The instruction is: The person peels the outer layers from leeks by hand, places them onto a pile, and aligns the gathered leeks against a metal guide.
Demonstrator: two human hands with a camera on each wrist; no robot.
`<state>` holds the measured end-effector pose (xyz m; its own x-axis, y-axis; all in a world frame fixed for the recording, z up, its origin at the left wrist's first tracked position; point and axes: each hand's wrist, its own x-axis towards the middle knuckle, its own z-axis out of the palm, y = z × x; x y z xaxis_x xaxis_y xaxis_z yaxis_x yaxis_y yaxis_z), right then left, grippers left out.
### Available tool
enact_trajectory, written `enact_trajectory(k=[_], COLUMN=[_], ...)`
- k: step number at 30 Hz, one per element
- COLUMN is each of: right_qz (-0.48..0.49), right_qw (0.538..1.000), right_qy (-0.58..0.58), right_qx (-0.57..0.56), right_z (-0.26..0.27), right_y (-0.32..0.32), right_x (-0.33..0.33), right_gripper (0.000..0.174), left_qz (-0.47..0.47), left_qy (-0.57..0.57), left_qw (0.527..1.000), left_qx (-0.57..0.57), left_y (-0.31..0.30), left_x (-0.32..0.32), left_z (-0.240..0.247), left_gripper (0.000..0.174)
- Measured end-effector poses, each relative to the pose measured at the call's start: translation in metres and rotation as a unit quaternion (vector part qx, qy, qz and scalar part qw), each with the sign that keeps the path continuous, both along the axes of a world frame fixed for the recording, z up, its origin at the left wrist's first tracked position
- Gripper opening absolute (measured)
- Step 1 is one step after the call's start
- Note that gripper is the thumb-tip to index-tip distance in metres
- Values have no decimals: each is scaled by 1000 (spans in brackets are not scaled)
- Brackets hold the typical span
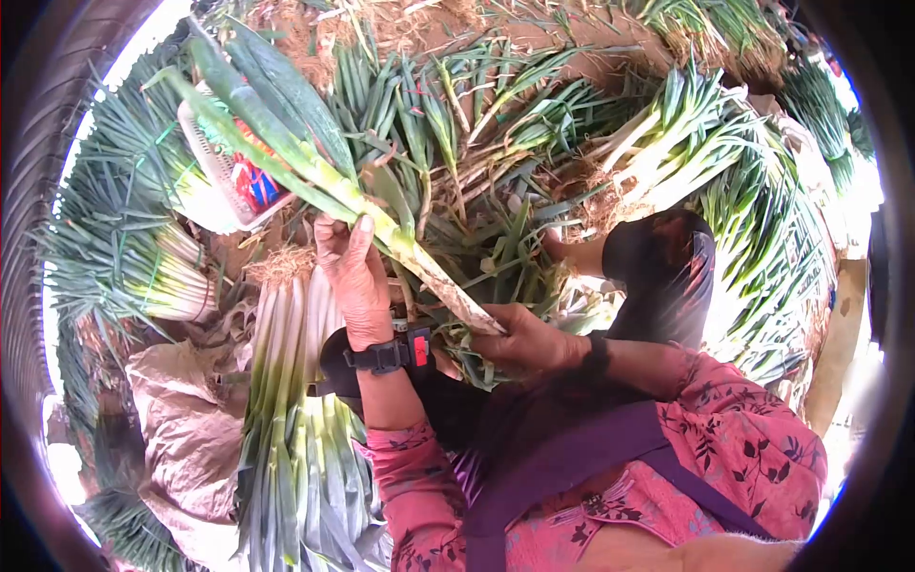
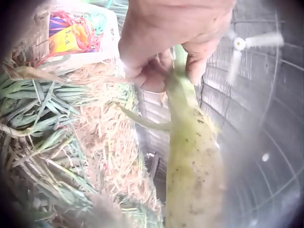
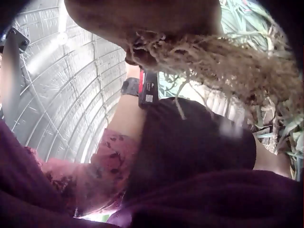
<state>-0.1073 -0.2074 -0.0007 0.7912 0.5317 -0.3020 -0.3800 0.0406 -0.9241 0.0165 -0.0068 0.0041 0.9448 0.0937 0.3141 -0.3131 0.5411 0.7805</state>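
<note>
A single large green onion (image 1: 434, 276) slants across the head view, leaves up to the left and pale stalk down to the right. My left hand (image 1: 355, 272) pinches it near where the leaves begin. In the left wrist view the thumb and fingers of that hand (image 2: 175, 33) close round the stalk (image 2: 194, 161), which has dark specks. Lower down, my right hand (image 1: 529, 338) grips the root end. The right wrist view shows stringy roots (image 3: 213, 59) beside that hand (image 3: 147, 19); its fingertips are mostly hidden.
A tied bundle of green onions (image 1: 286, 381) lies left of my knees, beside a crumpled tan sack (image 1: 176, 410). A white basket (image 1: 195, 143) with colourful ties stands behind. Loose green onions (image 1: 400, 105) lie ahead, and a large pile (image 1: 762, 238) spreads at right.
</note>
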Motion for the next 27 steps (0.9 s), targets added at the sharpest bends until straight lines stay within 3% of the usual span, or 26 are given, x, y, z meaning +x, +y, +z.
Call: enact_trajectory(k=[1, 4, 5, 6, 7, 10, 11, 12, 13, 16, 17, 18, 19, 21, 22, 23, 24, 25, 26, 27], right_qz=[24, -5, -4, -57, -110, -151, -153, -50, 55, -7, -10, -47, -82, -99, -117, -153, -155, -152, -150, -148], right_qw=[998, 1000, 1000, 992, 966, 930, 930, 986, 998, 1000, 1000, 994, 979, 975, 970, 941, 942, 940, 937, 934], right_qy=[24, 9, 7, -82, -169, -241, -240, -113, 20, -19, -14, -69, -121, -139, -159, -300, -297, -304, -311, -318], right_qx=[44, 19, 19, -72, -161, -232, -231, -113, 12, -5, -2, -71, -141, -139, -139, -13, -13, -30, -46, -62], right_z=[7, -4, -10, -17, -24, -36, -34, -30, -26, -20, -23, -31, -39, -57, -73, -126, -129, -129, -129, -130], right_y=[0, 6, 9, 11, 13, 15, 12, 8, 5, 8, 10, 10, 11, 4, 3, 9, 7, 5, 4, 2], right_x=[1, -7, -9, -10, -10, 1, 8, 18, 23, 26, 27, 31, 35, 40, 44, 56, 55, 55, 55, 54], right_gripper=[27, 27, 27, 28, 30, 34, 34, 35, 37, 35, 35, 35, 35, 35, 35, 38, 38, 37, 36, 35], left_qz=[22, 61, 116, 170, 179, 238, 253, 253, 258, 263, 229, 193, 126, -15, -46, -69, -307, -338, -341, -429], left_qy=[-5, -25, -31, -35, -38, -51, -33, -34, -43, -69, -64, -62, -24, 8, 44, -84, 134, -18, -17, -20], left_qw=[1000, 998, 989, 972, 971, 962, 959, 959, 954, 946, 948, 946, 925, 944, 884, 803, 842, 829, 827, 760], left_qx=[-4, 14, 87, 160, 153, 121, 123, 124, 146, 175, 214, 252, 358, 330, 462, 585, 423, 445, 446, 487], left_y=[3, 7, 5, 1, -4, -4, -4, -3, -2, 2, -2, -7, -21, -36, -49, -64, -86, -103, -104, -105], left_x=[-1, -6, -10, -14, -16, -4, -3, -1, 1, 6, 4, 5, -9, -17, -33, -48, -72, -92, -92, -91], left_z=[0, 3, 6, 9, 12, -6, -8, -9, -13, -24, -25, -25, -7, -12, 1, 3, 0, 12, 17, 21], left_gripper=[28, 28, 27, 26, 27, 24, 20, 20, 19, 15, 15, 15, 15, 14, 12, 14, 16, 16, 16, 17])
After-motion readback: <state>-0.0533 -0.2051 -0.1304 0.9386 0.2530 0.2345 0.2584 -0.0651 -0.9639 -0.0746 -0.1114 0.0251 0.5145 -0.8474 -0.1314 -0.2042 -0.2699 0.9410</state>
